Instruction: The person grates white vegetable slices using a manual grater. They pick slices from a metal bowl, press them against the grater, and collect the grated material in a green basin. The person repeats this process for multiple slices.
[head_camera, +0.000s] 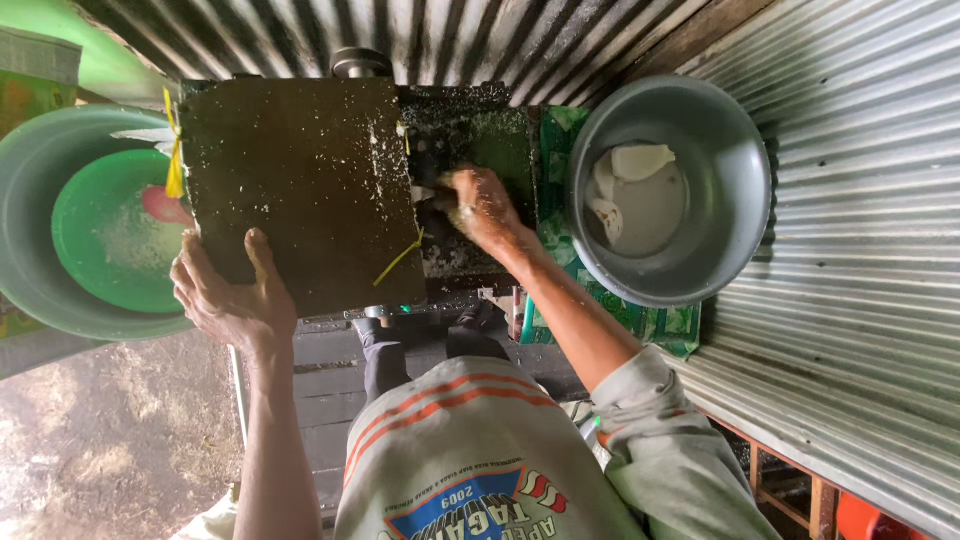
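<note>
Near the middle of the view, your right hand (482, 205) reaches forward with the forearm stretched out and the sleeve bunched at the elbow; its fingers curl down onto a pale piece at the dark, speckled opening (465, 150) of the machine, though you cannot tell how firmly they close on it. At about eight o'clock from it, your left hand (228, 290) lies open and flat, thumb up, gripping the near edge of the dark green cover (300, 180), which is flecked with white shreds and tied with yellow strips. At three o'clock from the right hand sits a grey metal bowl (720, 130) with white pieces in cloudy liquid. At nine o'clock, beyond the cover, a green bowl (105, 240) rests inside a grey basin (30, 200).
</note>
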